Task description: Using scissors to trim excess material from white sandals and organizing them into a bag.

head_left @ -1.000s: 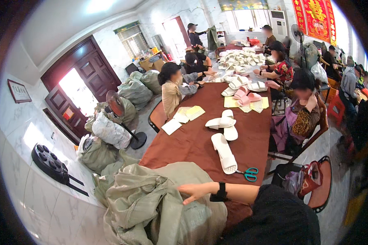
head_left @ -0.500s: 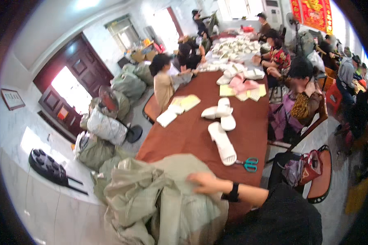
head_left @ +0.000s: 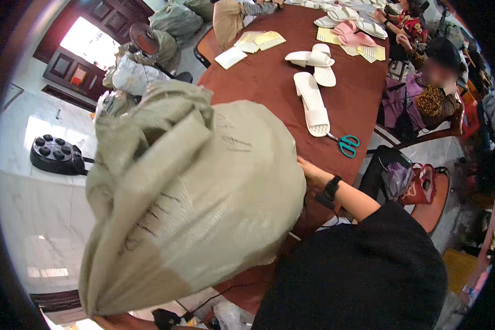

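Gripping the sack (head_left: 225, 187) by a corner with the left hand (head_left: 114, 322); touching its side with the right hand (head_left: 313, 172) (cannot tell how closed), with scissors (head_left: 348, 146) just beyond on the worktop (head_left: 247, 82).

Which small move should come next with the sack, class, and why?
Perhaps ease the sack slightly leftward: the right hand is at its right side, the left hand is at its lower-left corner, and the teal-handled scissors lie on the brown table near the right hand, so leftward would likely avoid them.
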A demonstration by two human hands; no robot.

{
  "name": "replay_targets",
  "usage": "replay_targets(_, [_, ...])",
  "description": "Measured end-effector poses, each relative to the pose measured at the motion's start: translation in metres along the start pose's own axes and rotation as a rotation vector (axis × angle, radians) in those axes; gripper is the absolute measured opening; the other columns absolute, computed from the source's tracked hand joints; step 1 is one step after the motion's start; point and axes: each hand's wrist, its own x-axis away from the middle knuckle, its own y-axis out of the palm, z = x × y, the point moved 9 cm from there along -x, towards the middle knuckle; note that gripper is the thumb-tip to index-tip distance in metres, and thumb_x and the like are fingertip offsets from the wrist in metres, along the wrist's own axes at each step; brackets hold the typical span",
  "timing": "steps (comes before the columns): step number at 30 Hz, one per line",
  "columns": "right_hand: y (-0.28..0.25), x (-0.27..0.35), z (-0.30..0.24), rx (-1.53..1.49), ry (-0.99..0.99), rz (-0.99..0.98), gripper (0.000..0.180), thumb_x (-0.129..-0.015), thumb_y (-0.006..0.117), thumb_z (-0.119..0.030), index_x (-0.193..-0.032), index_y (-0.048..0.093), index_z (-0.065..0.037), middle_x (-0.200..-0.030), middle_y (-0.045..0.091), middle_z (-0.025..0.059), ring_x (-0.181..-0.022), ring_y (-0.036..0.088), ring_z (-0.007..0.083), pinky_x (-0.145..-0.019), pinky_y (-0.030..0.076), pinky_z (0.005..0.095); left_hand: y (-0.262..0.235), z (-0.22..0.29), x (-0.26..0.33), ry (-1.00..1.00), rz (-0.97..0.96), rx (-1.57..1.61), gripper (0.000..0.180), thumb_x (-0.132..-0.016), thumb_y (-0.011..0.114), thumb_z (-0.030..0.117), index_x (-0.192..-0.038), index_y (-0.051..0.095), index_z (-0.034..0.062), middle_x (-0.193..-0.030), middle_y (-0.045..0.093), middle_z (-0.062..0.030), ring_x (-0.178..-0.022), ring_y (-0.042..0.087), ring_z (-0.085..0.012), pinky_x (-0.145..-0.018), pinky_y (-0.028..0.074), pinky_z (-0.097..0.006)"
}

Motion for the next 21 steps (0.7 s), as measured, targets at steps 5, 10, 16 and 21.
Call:
replay_targets(5, [-0.021, -0.024, -0.039, 0.602, -0.337, 0.250, 0.037, -0.091, 0.050, -0.030, -0.110, 0.055, 0.001, -0.101, 0.062, 0.0186, -0.091, 0.060, 0.0275, -0.079, 0.046, 0.0365, -0.039, -0.050, -0.039, 0.015, -0.007, -0.205, 0.058, -0.089, 0.053, 0.035, -0.129, 0.041, -0.0061, -0.133, 0.041, -0.0206, -0.122, 0.039, -0.0308, -0.103, 0.028, -0.042])
replay_targets(10, [0.076, 0.038, -0.182, -0.003, -0.282, 0.045, 0.033, -0.093, 0.050, -0.030, -0.103, 0.058, 0.001, -0.089, 0.063, 0.0039, -0.080, 0.057, 0.0102, -0.069, 0.046, 0.0275, -0.071, -0.040, -0.056, 0.003, -0.055, -0.279, 0.057, -0.091, 0.051, 0.036, -0.128, 0.042, -0.0064, -0.131, 0.042, -0.0203, -0.120, 0.041, -0.0298, -0.102, 0.031, -0.041])
replay_targets(16, [0.080, 0.009, -0.216, 0.226, -0.519, 0.019, 0.030, -0.093, 0.050, -0.030, -0.098, 0.059, -0.002, -0.086, 0.064, 0.0056, -0.073, 0.059, 0.0146, -0.067, 0.048, 0.0295, -0.064, -0.037, -0.072, -0.053, -0.153, -0.229, 0.053, -0.089, 0.053, 0.033, -0.123, 0.047, -0.0085, -0.127, 0.046, -0.0200, -0.115, 0.045, -0.0295, -0.099, 0.035, -0.040])
replay_targets(21, [0.070, -0.024, -0.140, 1.375, -0.341, -0.023, 0.040, -0.087, 0.048, -0.043, -0.082, 0.061, -0.005, -0.079, 0.062, 0.0190, -0.081, 0.059, 0.0372, -0.068, 0.046, 0.0460, -0.049, -0.103, -0.102, -0.122, -0.186, -0.559, 0.050, -0.089, 0.060, 0.026, -0.122, 0.046, -0.0084, -0.121, 0.050, -0.0177, -0.109, 0.048, -0.0259, -0.094, 0.038, -0.036])
